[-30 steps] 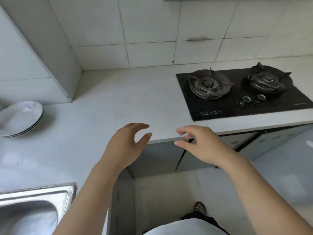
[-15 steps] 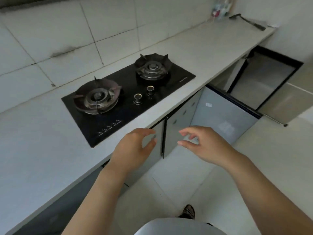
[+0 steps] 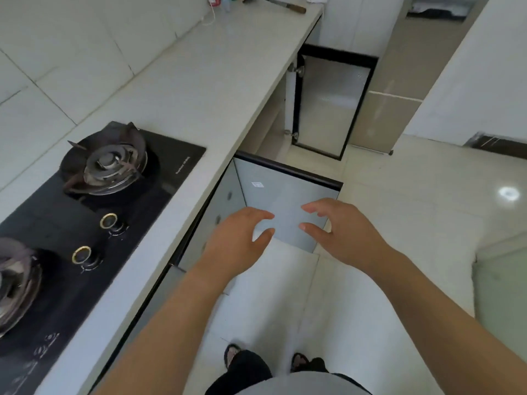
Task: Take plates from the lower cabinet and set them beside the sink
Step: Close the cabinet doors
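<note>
My left hand and my right hand hover side by side in front of me, fingers spread and curled, holding nothing. Just beyond them a grey lower cabinet door stands swung open toward the floor space. Farther along the counter a second lower cabinet door with a dark frame is also open, and pale shelves show inside. No plates and no sink are in view.
The white counter runs along my left with a black two-burner gas hob set in it. A knife and small bottles lie at the counter's far end. Pale floor tiles spread to the right; my feet show below.
My view has swung right, away from the sink and stacked plates, past the hob toward the open cabinet doors. Both hands stayed empty and held out in front.
</note>
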